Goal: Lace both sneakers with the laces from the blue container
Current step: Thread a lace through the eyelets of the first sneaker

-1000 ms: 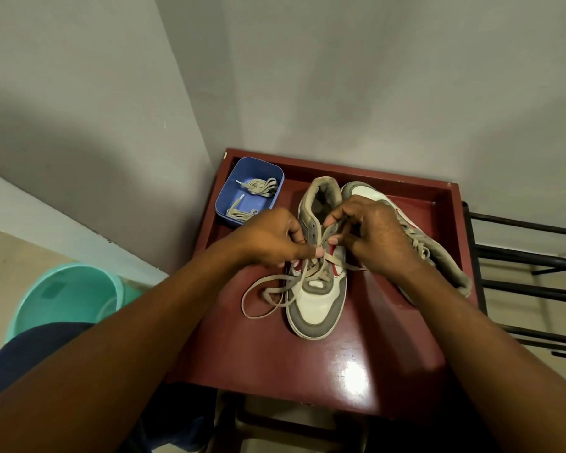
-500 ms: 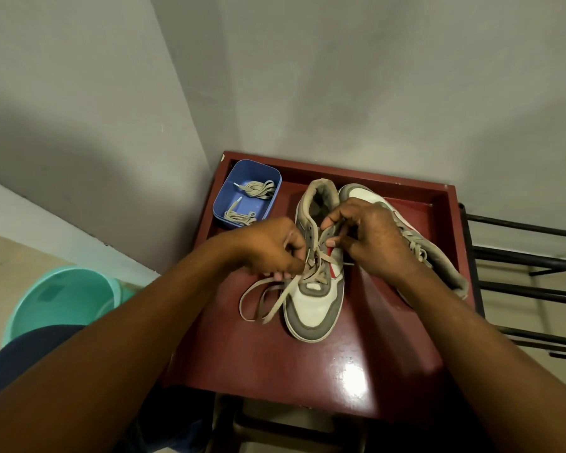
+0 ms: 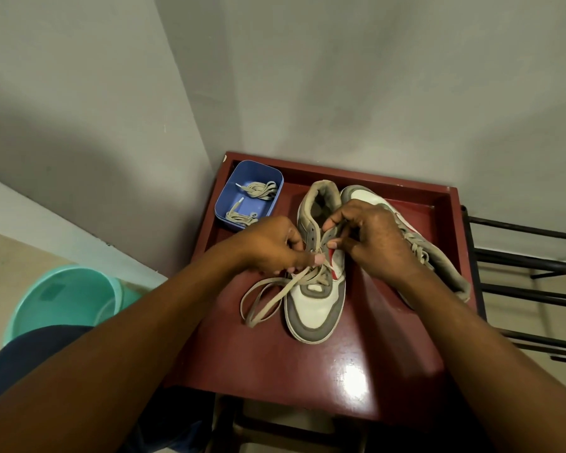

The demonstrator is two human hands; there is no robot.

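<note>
Left of the sneaker (image 3: 314,308)'s toe, the lace (image 3: 285,286)'s slack loops lie on the table (image 3: 307,371). Over its middle eyelets your left hand (image 3: 268,246) pinches the lace; your right hand (image 3: 373,240), fingers curled, pinches the eyelet edge. Lower rows look crossed, upper ones empty. The other sneaker (image 3: 445,266), touching its right side, seems laced. Beyond its left, the container (image 3: 255,171) holds two spare laces (image 3: 258,190).

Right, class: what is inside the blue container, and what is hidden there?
Inside the blue container lie a far lace bundle and a near lace bundle. Anything beneath them is covered.
</note>
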